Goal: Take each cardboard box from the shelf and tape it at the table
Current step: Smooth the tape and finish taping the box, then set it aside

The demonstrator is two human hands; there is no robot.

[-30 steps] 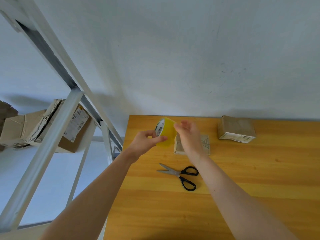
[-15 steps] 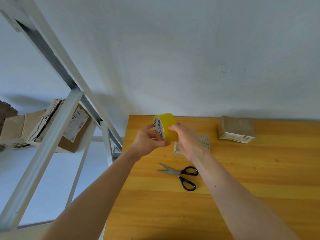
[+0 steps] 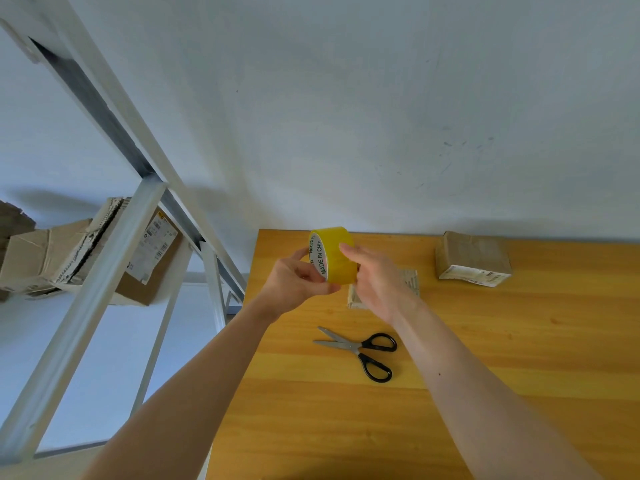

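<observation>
looked like the find-the-tape-end step imo. left grip (image 3: 298, 282) pinched the yellow tape roll (image 3: 337, 254) by its rim and right grip (image 3: 377, 282) curled over its outer face, both above and beyond the scissors (image 3: 360, 351). next move prob needs a nail under the loose end, then a pull. flat box (image 3: 412, 282) lay on the counter (image 3: 519, 375) just beyond the scissors, half hidden by the right grip. taped box (image 3: 472, 256) sat further right, shelf boxes (image 3: 145, 261) well left.
</observation>
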